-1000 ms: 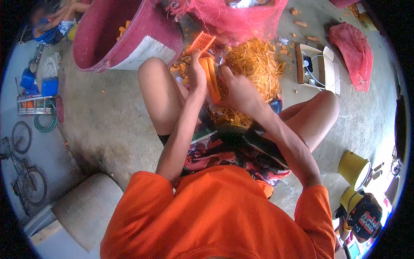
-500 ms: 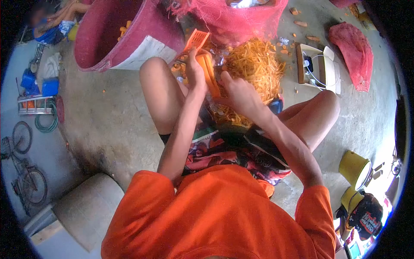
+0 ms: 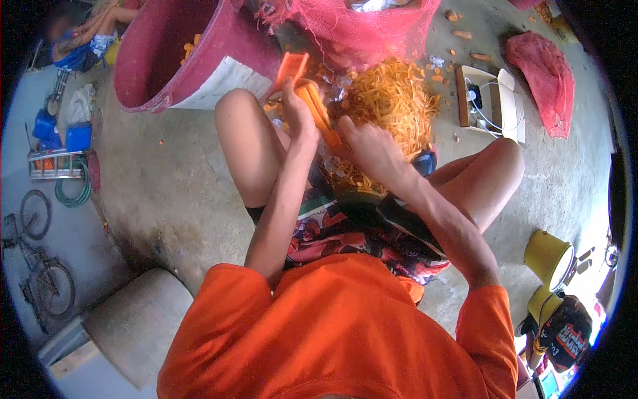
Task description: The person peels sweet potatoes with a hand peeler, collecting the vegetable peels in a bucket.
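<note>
My left hand (image 3: 300, 118) is wrapped around an orange plastic grater (image 3: 315, 106), tilted with its upper end (image 3: 291, 66) pointing away from me. My right hand (image 3: 373, 145) is closed at the grater's lower end, its fingers curled toward me. Whatever sits inside that fist is hidden. Just beyond the right hand, between my knees, rises a large heap of orange shreds (image 3: 395, 100) that look like grated carrot. Loose orange pieces and bits of clear plastic lie around the heap.
Left of the heap stands a big pink tub (image 3: 206, 73) with carrot pieces inside. A pink mesh sack (image 3: 372, 36) is behind it. To the right lie an open box (image 3: 488, 106) with a white cable, a red sack (image 3: 548, 86) and a yellow bucket (image 3: 548, 259). Another person (image 3: 86, 40) sits far left.
The grater's upper end has swung slightly left and turned, so its slots no longer show. My right hand has slid a little toward me along the grater.
</note>
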Action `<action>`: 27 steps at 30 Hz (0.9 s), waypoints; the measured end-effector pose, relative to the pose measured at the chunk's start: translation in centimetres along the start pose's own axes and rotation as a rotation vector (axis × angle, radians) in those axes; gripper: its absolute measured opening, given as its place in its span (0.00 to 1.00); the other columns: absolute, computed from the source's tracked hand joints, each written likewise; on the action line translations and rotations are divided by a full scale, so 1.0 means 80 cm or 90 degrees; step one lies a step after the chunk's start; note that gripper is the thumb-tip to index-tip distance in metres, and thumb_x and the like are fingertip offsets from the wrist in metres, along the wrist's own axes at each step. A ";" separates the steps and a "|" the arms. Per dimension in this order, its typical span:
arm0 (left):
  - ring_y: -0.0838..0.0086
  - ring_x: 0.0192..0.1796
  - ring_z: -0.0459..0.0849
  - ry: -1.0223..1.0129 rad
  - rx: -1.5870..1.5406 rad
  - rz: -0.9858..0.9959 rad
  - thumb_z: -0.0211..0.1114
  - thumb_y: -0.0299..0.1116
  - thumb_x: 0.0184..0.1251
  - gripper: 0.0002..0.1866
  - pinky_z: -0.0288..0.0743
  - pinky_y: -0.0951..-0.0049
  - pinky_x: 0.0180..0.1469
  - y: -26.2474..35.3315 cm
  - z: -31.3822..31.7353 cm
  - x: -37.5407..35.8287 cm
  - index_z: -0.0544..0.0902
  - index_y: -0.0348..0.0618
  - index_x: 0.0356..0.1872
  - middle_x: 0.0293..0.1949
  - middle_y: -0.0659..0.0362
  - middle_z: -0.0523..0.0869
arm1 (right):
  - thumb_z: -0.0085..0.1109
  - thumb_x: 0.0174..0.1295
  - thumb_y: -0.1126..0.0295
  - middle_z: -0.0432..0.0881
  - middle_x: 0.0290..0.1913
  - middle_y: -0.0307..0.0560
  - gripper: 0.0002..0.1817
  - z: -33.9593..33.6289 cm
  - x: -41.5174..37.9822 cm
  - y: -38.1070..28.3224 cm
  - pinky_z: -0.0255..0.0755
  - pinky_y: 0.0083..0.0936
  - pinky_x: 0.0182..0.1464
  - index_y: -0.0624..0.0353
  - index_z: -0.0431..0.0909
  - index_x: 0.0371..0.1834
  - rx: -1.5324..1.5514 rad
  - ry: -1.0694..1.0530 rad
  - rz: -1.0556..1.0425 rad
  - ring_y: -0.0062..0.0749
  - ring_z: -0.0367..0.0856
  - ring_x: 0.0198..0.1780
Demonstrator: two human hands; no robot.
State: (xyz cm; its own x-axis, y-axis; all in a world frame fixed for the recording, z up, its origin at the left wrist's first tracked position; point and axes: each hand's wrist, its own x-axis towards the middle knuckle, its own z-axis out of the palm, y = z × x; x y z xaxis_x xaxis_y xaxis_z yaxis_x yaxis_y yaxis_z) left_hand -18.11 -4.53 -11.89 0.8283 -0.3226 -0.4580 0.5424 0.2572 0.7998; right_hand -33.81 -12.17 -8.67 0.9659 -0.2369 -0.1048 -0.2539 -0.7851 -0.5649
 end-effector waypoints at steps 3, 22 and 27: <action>0.70 0.34 0.80 0.047 0.005 0.021 0.45 0.63 0.77 0.26 0.73 0.69 0.34 -0.003 -0.001 0.002 0.78 0.51 0.41 0.32 0.63 0.80 | 0.52 0.68 0.73 0.85 0.30 0.62 0.11 -0.003 -0.005 -0.004 0.82 0.51 0.37 0.63 0.68 0.50 -0.052 -0.023 -0.018 0.60 0.88 0.36; 0.77 0.29 0.85 -0.455 0.484 -0.075 0.50 0.54 0.83 0.25 0.80 0.74 0.29 0.007 -0.008 0.005 0.81 0.41 0.57 0.35 0.58 0.87 | 0.61 0.70 0.54 0.82 0.44 0.59 0.19 -0.106 0.006 0.058 0.79 0.52 0.42 0.56 0.76 0.53 -0.032 0.080 -0.132 0.60 0.85 0.42; 0.80 0.21 0.78 -0.285 0.643 0.081 0.48 0.62 0.81 0.29 0.74 0.76 0.26 -0.048 -0.018 0.033 0.80 0.43 0.48 0.24 0.61 0.81 | 0.65 0.66 0.58 0.83 0.45 0.57 0.15 -0.107 0.007 0.055 0.79 0.51 0.44 0.53 0.81 0.49 -0.020 0.076 -0.148 0.59 0.85 0.42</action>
State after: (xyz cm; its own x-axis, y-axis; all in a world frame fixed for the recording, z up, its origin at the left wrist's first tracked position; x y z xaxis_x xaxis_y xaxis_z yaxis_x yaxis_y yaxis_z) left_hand -17.82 -5.08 -16.70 0.6341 -0.6986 -0.3315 -0.0757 -0.4827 0.8725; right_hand -34.82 -20.69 -4.21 0.9859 -0.1134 0.1234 -0.0298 -0.8430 -0.5370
